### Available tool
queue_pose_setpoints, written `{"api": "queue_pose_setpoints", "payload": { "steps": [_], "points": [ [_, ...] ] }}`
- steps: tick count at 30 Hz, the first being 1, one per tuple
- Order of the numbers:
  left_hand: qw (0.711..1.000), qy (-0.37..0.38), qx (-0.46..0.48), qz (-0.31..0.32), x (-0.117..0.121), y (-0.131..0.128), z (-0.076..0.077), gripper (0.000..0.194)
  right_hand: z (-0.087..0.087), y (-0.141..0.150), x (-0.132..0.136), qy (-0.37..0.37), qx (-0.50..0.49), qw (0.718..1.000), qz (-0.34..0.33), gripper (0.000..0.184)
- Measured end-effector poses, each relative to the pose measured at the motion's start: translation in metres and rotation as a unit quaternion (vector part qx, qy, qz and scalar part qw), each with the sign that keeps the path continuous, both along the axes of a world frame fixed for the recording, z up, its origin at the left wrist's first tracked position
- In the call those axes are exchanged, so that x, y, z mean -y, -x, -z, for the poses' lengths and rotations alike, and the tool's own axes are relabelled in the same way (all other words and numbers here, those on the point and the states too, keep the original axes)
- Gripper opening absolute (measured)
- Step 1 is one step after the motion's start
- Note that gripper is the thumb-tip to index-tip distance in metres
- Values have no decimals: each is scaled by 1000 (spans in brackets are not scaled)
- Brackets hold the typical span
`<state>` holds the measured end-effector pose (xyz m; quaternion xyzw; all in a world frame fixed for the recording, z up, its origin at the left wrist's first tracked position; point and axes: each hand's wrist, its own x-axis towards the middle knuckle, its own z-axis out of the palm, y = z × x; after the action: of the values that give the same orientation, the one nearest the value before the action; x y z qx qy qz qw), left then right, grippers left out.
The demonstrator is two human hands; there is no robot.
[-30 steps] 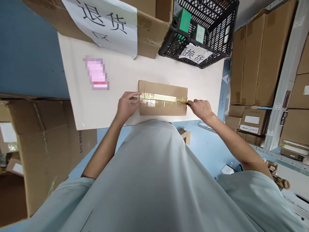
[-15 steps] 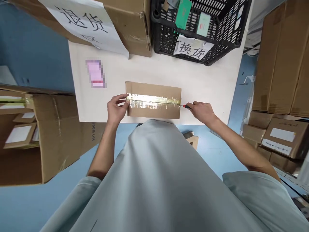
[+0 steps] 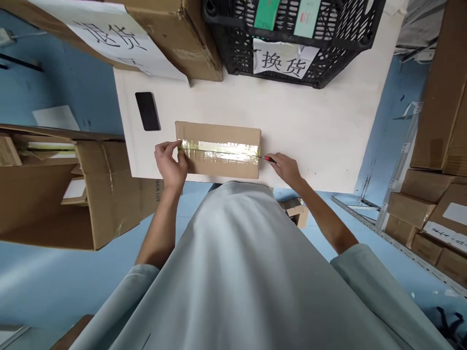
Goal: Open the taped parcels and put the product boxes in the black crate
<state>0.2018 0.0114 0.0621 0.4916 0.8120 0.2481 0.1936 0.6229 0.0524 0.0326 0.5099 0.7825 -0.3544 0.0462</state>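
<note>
A long, flat cardboard box [image 3: 219, 131] lies on the white table near its front edge. Shiny clear tape [image 3: 219, 151] runs along its top, with a dark seam down the middle. My left hand [image 3: 171, 163] grips the box's left end between thumb and fingers. In my right hand [image 3: 287, 167] is a small red-and-black handled tool [image 3: 269, 159] with a thin metal tip. That tip meets the right end of the taped seam; how deep it goes I cannot tell.
A dark phone [image 3: 148, 111] lies at the left of the white table [image 3: 310, 126]. Behind stand a large carton [image 3: 164, 29] with a paper sign and a black plastic crate [image 3: 226, 43]. An open carton [image 3: 109, 194] stands left; stacked boxes [image 3: 412, 211] are at the right.
The whole view has shifted somewhat. Both hands stay at the same ends of the box, the tool tip still at the right end. The pixelated pink patch now shows as a dark phone.
</note>
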Motion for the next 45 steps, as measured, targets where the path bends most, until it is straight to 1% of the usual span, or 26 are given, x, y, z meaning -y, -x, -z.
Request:
{"api": "queue_pose_setpoints", "payload": {
  "steps": [3,6,8,10,11,13,15,17,20,22,25,29,31,32,34,36,38,40,42,43,45],
  "points": [
    [999,-12,-30,4,3,-15,-1,33,17,15,11,22,-57,997,51,52],
    [1000,-14,-27,0,7,-26,1,39,26,21,22,24,-122,987,101,52],
    [1000,-11,-7,0,8,-28,4,40,28,17,29,5,-155,974,165,55],
    [1000,-9,0,4,8,-27,5,39,30,10,34,-6,-155,957,245,58],
    [1000,-9,-8,7,8,-25,6,39,32,7,35,-2,-148,949,278,60],
    [999,-12,-33,11,7,-20,5,39,36,5,34,23,-140,939,313,63],
    [999,-17,-48,11,7,-13,4,39,43,9,32,56,-155,933,320,64],
    [999,-20,-47,7,8,-2,3,40,48,20,31,80,-178,926,324,62],
    [1000,-14,-26,8,8,23,5,44,48,42,31,107,-196,915,335,63],
    [1000,-10,-2,9,9,43,9,46,42,58,34,118,-197,913,336,66],
    [1000,-7,20,15,9,73,18,46,24,84,38,119,-196,916,331,71],
    [999,2,38,33,8,104,30,45,-5,119,42,59,-162,927,334,75],
    [997,13,61,43,8,117,29,45,-21,137,43,30,-152,927,342,74],
    [996,19,72,50,8,121,26,46,-29,145,43,20,-151,926,345,73],
    [993,19,95,74,8,127,12,50,-43,162,43,5,-153,923,352,72],
    [987,-4,121,106,10,125,-9,54,-54,177,44,-9,-152,921,358,72],
    [976,-20,160,147,13,119,-30,54,-63,192,45,-25,-139,920,365,73],
    [963,-27,193,186,16,111,-45,53,-69,205,46,-49,-117,920,371,75],
    [957,-30,210,197,18,107,-50,53,-76,217,46,-79,-97,918,375,75],
    [955,-31,218,197,19,107,-49,53,-80,223,47,-96,-91,917,378,76],
    [952,-36,236,191,18,112,-42,55,-90,234,46,-129,-84,911,383,75]
  ]
}}
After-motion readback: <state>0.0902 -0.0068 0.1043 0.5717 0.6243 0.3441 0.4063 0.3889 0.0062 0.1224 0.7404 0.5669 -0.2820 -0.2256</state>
